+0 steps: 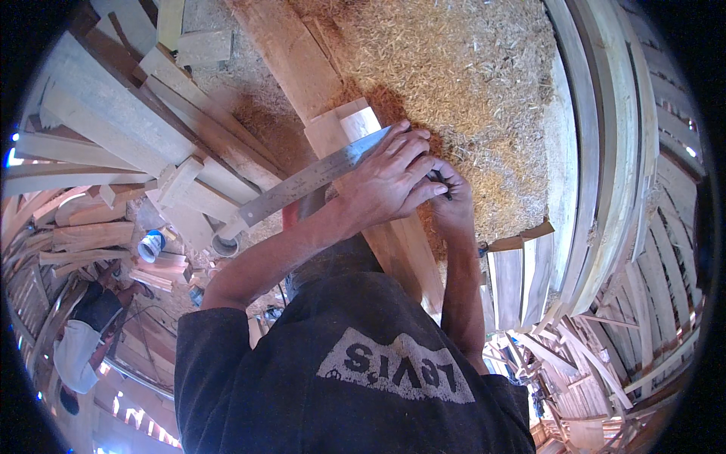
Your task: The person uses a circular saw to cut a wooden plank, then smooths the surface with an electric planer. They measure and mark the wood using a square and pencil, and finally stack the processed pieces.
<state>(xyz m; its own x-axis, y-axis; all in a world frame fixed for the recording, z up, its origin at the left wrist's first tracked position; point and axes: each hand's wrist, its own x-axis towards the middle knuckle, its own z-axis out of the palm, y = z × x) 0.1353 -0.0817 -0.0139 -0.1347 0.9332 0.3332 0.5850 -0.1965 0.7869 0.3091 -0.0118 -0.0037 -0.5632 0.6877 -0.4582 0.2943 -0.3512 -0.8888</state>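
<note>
My left hand point(387, 175) grips one end of a steel ruler point(302, 181), with the fingers laid along it. The ruler slants across a squared wooden beam point(401, 250), and its free end, with a small hole, sticks out to the left. Close beside it, my right hand point(452, 200) is closed around a small dark slim thing point(439, 181), whose kind I cannot make out. Both hands are over the beam's right edge and nearly touch. Just beyond the ruler, a bright patch lies on a pale wood block point(333, 127).
Wood shavings point(469, 91) cover the ground beyond my hands. Long planks point(605, 151) line the right side; stacked boards point(121, 113) fill the left. A white and blue can point(152, 246) stands at the left. Another person point(87, 333) is at the lower left.
</note>
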